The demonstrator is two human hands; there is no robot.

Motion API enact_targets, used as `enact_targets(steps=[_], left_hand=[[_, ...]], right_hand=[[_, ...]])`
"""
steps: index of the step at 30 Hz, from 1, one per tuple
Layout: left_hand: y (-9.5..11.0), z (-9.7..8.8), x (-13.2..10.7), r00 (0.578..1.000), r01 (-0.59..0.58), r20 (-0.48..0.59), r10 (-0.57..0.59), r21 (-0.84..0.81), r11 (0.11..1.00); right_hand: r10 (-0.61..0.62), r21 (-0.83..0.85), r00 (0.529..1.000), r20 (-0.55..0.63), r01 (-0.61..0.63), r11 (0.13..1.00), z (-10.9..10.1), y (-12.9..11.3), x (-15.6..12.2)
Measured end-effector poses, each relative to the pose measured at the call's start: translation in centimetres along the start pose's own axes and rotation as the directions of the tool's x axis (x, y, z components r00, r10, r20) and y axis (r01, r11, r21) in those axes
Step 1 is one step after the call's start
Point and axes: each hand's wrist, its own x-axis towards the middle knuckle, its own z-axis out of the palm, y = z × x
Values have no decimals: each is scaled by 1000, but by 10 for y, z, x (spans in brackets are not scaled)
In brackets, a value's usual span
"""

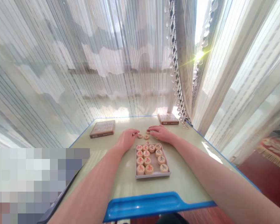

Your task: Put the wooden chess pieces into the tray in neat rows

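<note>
Beyond a shallow white box (157, 173), my two hands reach over a small group of Chinese chess pieces on the table. My left hand (128, 137) has its fingers loosely curved, tips beside a round wooden piece (140, 136). Fingers stretched forward, my right hand (162, 133) has its tips at a farther piece (147, 132); whether it grips this piece I cannot tell for sure. Between the hands lies another piece (146, 137). Inside the box sit rows of pieces, red-marked ones (147, 161) on the left and dark-marked ones (161, 160) down the right side, with a gap between.
A flat brown box (103, 128) lies at the table's back left, and a similar box (168, 118) at the back right. The pale green tabletop (184, 180) has a blue edge with a molded trough (144, 203) in front. Sheer curtains (130, 62) hang behind.
</note>
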Motion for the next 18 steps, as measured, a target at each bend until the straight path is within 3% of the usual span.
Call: enact_targets(steps=[8, 18], left_hand=[[8, -4, -4, 999, 31, 29, -29, -51, 998], [5, -9, -6, 985, 35, 171, -21, -81, 996]], right_hand=[[-24, -120, 991, -128, 9, 993, -6, 2, -10], [-24, -118, 997, -71, 15, 993, -6, 1, -10]])
